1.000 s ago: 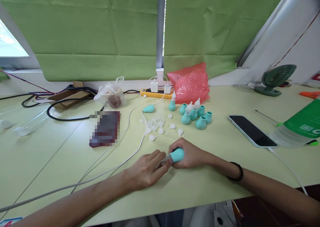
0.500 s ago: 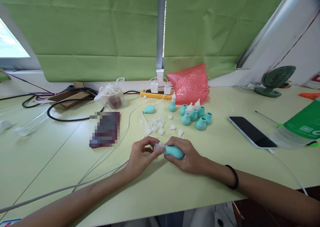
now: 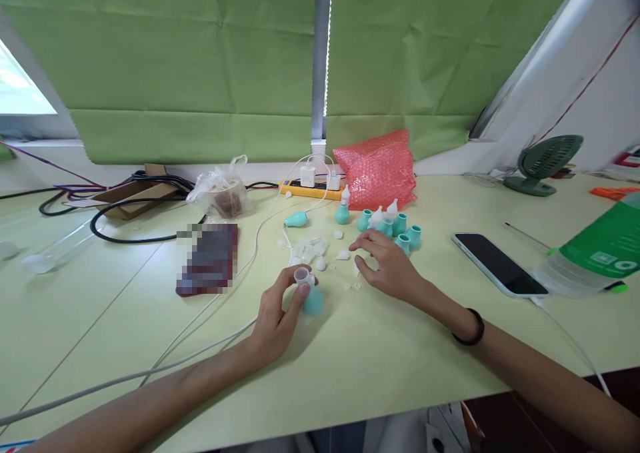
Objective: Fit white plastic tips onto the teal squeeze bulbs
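Note:
My left hand (image 3: pixel 277 316) grips a turquoise nasal aspirator bulb (image 3: pixel 313 302) by the clear plastic collar (image 3: pixel 302 276) on its neck, collar end up. To the right, my right hand (image 3: pixel 387 266) reaches over the table with thumb and index finger apart, around a small white nozzle tip (image 3: pixel 357 266); whether it touches the tip I cannot tell. Beyond it stand several open turquoise bulbs (image 3: pixel 414 236), some partly covered by this hand. One bulb fitted with a white tip (image 3: pixel 343 212) stands behind. Clear plastic parts (image 3: pixel 307 248) lie in a loose pile past my left hand.
Another turquoise bulb (image 3: pixel 296 219) lies on its side near white cables. At the back are a yellow power strip (image 3: pixel 313 190) and a pink bubble-wrap bag (image 3: pixel 377 173). A phone (image 3: pixel 500 263) and a green-labelled bottle (image 3: pixel 595 246) lie to the right; a dark red packet (image 3: pixel 210 260) lies left.
My right hand has let go of the bulb and moved right and forward to the white tips. My left hand now holds the bulb alone, turned from lying sideways to upright.

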The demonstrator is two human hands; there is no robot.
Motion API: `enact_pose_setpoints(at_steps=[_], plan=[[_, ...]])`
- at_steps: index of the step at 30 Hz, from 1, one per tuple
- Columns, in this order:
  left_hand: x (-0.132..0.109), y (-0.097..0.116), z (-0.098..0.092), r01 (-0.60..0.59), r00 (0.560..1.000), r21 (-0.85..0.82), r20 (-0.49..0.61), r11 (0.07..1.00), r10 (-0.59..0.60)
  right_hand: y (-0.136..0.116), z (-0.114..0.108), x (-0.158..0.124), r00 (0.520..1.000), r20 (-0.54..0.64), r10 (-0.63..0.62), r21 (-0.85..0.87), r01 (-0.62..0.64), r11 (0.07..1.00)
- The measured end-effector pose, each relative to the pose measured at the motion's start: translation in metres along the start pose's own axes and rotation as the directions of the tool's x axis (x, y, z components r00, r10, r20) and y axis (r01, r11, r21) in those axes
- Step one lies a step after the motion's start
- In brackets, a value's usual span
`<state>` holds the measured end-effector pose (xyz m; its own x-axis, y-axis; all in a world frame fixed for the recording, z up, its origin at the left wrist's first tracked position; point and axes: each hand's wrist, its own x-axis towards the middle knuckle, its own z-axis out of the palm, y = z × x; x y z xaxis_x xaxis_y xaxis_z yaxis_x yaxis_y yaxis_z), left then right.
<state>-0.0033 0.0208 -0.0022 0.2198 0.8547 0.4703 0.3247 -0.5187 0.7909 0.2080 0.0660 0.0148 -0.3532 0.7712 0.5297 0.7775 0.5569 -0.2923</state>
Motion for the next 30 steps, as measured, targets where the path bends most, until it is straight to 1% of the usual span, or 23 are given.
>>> enact_pose_setpoints(at_steps=[1, 3, 5, 6, 8, 9, 13, 15, 18, 20, 23, 25, 26, 27, 28, 29, 30], plan=[[0.0, 0.0, 0.0, 0.016, 1.0, 0.023, 0.012, 1.0, -0.016, 0.006, 0.0, 0.001, 0.997, 0.073, 0.026, -0.076, -0.02, 0.997], [0.001, 0.001, -0.001, 0.037, 0.998, 0.088, 0.047, 0.995, -0.041, 0.014, 0.002, 0.001, 0.975, 0.215, 0.055, -0.181, -0.016, 0.983], [0.002, 0.003, -0.001, 0.027, 0.992, 0.158, 0.118, 0.987, -0.046, 0.018, 0.003, 0.0, 0.952, 0.304, 0.048, -0.225, 0.022, 0.974], [0.002, 0.004, -0.002, 0.013, 0.986, 0.184, 0.159, 0.983, -0.043, 0.019, 0.004, 0.0, 0.946, 0.322, 0.04, -0.235, 0.039, 0.971], [0.003, 0.005, -0.002, -0.001, 0.976, 0.222, 0.214, 0.975, -0.047, 0.019, 0.004, 0.0, 0.95, 0.312, 0.027, -0.256, 0.056, 0.965], [0.003, 0.006, -0.002, 0.004, 0.974, 0.233, 0.22, 0.972, -0.057, 0.018, 0.003, 0.0, 0.954, 0.299, 0.019, -0.268, 0.064, 0.961], [0.003, 0.006, -0.001, 0.023, 0.976, 0.254, 0.204, 0.967, -0.077, 0.013, 0.002, 0.001, 0.965, 0.26, -0.037, -0.292, 0.115, 0.949], [0.002, 0.006, 0.001, 0.007, 0.976, 0.262, 0.208, 0.965, -0.063, 0.01, 0.002, 0.001, 0.975, 0.207, -0.08, -0.264, 0.134, 0.955], [0.002, 0.004, 0.003, 0.006, 0.98, 0.276, 0.19, 0.961, -0.061, 0.006, 0.005, 0.001, 0.989, 0.063, -0.135, -0.149, 0.143, 0.979], [0.002, 0.003, 0.003, 0.017, 0.982, 0.283, 0.175, 0.959, -0.069, 0.005, 0.007, 0.001, 0.99, 0.0, -0.139, -0.041, 0.138, 0.99], [0.002, 0.002, 0.004, 0.015, 0.982, 0.285, 0.177, 0.958, -0.068, 0.004, 0.012, 0.0, 0.995, 0.003, -0.099, 0.145, 0.097, 0.985], [0.002, 0.002, 0.004, 0.011, 0.982, 0.284, 0.179, 0.959, -0.064, 0.002, 0.013, -0.001, 0.999, -0.009, -0.03, 0.295, 0.032, 0.955], [0.002, 0.002, 0.004, 0.01, 0.982, 0.282, 0.179, 0.959, -0.063, 0.0, 0.012, -0.002, 0.999, -0.016, 0.028, 0.389, -0.02, 0.921], [0.002, 0.002, 0.004, 0.01, 0.982, 0.28, 0.178, 0.96, -0.062, -0.003, 0.011, -0.002, 0.995, -0.005, 0.098, 0.497, -0.082, 0.864], [0.003, 0.002, 0.004, 0.009, 0.982, 0.277, 0.179, 0.961, -0.06, -0.006, 0.009, -0.002, 0.986, 0.034, 0.165, 0.608, -0.151, 0.78], [0.003, 0.002, 0.004, 0.009, 0.982, 0.273, 0.179, 0.962, -0.06, -0.01, 0.007, -0.002, 0.972, 0.101, 0.212, 0.705, -0.22, 0.674], [0.003, 0.002, 0.004, 0.011, 0.982, 0.269, 0.18, 0.963, -0.062, -0.013, 0.004, -0.002, 0.956, 0.184, 0.23, 0.775, -0.285, 0.564]])
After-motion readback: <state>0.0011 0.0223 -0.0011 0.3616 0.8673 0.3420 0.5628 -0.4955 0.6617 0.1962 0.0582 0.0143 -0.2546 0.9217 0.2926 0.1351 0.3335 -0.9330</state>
